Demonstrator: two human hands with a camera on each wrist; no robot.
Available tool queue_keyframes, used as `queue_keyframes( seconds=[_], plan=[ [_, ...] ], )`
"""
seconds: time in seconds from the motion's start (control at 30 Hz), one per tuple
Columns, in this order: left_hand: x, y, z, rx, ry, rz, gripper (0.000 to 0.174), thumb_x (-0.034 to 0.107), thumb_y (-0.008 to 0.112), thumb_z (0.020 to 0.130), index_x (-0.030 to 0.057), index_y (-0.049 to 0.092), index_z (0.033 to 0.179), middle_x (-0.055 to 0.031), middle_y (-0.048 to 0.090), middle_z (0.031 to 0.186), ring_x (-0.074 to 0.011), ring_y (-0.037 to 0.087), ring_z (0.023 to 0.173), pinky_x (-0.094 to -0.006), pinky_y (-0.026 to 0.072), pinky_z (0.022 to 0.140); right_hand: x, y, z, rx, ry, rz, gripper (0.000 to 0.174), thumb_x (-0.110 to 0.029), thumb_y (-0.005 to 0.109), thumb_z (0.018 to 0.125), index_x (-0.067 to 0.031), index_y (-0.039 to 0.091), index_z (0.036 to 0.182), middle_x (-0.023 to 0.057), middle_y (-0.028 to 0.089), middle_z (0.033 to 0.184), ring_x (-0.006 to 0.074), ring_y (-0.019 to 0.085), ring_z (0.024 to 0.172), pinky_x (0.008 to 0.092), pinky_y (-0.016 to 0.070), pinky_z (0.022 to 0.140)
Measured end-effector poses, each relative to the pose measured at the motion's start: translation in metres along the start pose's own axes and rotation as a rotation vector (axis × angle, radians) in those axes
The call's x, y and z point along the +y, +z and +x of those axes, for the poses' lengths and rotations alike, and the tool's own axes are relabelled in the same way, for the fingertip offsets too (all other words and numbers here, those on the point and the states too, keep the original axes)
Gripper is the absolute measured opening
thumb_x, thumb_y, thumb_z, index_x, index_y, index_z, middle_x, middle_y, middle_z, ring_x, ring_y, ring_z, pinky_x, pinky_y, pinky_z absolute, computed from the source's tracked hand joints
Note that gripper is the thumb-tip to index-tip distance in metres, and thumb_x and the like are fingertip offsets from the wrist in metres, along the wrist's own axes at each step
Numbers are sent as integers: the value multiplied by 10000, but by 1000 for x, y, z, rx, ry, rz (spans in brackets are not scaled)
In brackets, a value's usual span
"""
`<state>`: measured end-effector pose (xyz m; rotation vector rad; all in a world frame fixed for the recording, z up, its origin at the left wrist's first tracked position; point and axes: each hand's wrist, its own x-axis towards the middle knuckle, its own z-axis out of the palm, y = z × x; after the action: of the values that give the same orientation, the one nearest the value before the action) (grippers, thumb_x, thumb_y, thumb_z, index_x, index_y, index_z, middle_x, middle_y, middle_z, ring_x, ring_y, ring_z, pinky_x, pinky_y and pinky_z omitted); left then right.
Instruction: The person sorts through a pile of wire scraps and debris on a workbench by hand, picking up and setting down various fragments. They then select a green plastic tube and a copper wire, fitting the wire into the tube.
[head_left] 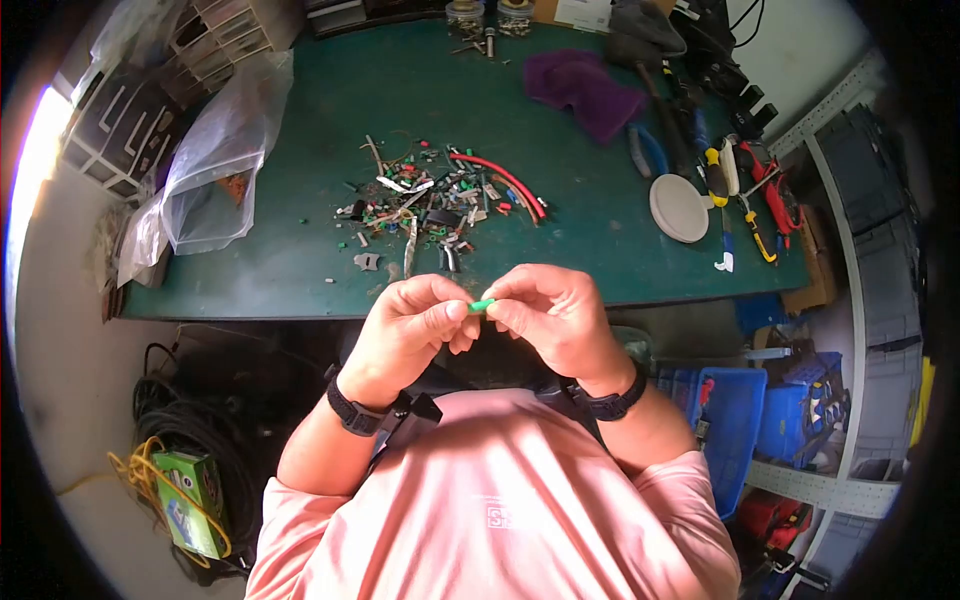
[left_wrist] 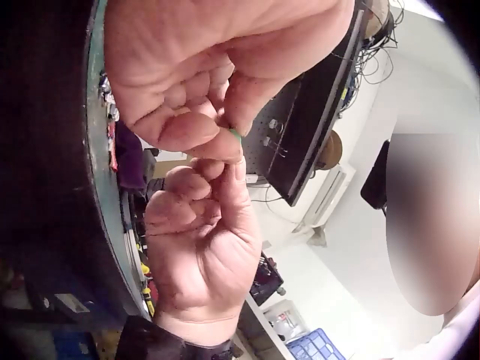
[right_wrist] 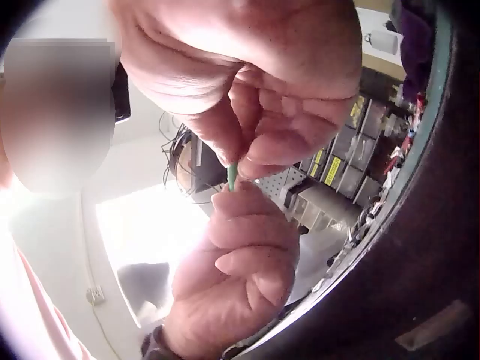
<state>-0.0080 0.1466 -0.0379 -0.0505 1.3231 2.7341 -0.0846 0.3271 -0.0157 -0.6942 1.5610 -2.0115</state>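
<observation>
A small green piece [head_left: 481,305], slim and short, is pinched between both hands in front of the table's near edge. The left hand [head_left: 416,322] holds its left end with thumb and fingertips; the right hand [head_left: 552,318] pinches the other end. In the right wrist view the green piece [right_wrist: 232,177] stands between the two sets of fingertips, while the left wrist view shows only a sliver of green [left_wrist: 235,135] behind the fingers. Beyond the hands, a pile of small mixed scraps [head_left: 440,205] lies on the green table [head_left: 330,100].
Clear plastic bags [head_left: 220,170] lie at the table's left. To the right are a purple cloth [head_left: 583,88], a round pale lid [head_left: 679,209], pliers [head_left: 648,150] and several hand tools. Blue bins [head_left: 735,425] stand low at right; a green box [head_left: 190,500] is on the floor at left.
</observation>
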Motion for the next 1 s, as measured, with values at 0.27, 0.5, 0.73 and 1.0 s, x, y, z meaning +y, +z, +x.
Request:
queue_keyframes(
  seconds=[0.27, 0.5, 0.73, 1.0],
  plan=[
    [3, 17, -6, 291, 291, 768, 118, -96, 671, 815, -12, 656, 896, -16, 637, 805, -62, 578, 737, -213, 461, 662, 17, 3, 2, 86, -372, -437, 69, 12, 694, 833, 7, 667, 896, 60, 617, 791, 117, 574, 662, 250, 450, 570],
    [11, -10, -12, 402, 382, 982, 121, -120, 661, 764, -28, 639, 840, -34, 586, 785, -106, 537, 738, -227, 424, 673, -16, -39, -6, 92, -378, -743, 171, -73, 710, 802, -10, 647, 947, 125, 618, 809, 254, 632, 698, 364, 503, 633],
    [21, -42, -21, 533, 491, 1191, 132, -117, 661, 758, -18, 630, 841, -39, 575, 789, -112, 493, 690, -230, 385, 628, -51, -189, -31, 774, -81, -1206, 170, -168, 679, 801, -43, 692, 915, 181, 685, 869, 339, 677, 828, 404, 533, 701],
    [45, -62, -50, 696, 531, 1281, 160, -91, 667, 767, -19, 669, 910, -54, 607, 818, -118, 525, 682, -238, 433, 638, -47, -285, -38, 716, 341, -1551, 295, -217, 695, 801, -4, 669, 1005, 175, 678, 839, 331, 668, 808, 407, 515, 734]
  ],
)
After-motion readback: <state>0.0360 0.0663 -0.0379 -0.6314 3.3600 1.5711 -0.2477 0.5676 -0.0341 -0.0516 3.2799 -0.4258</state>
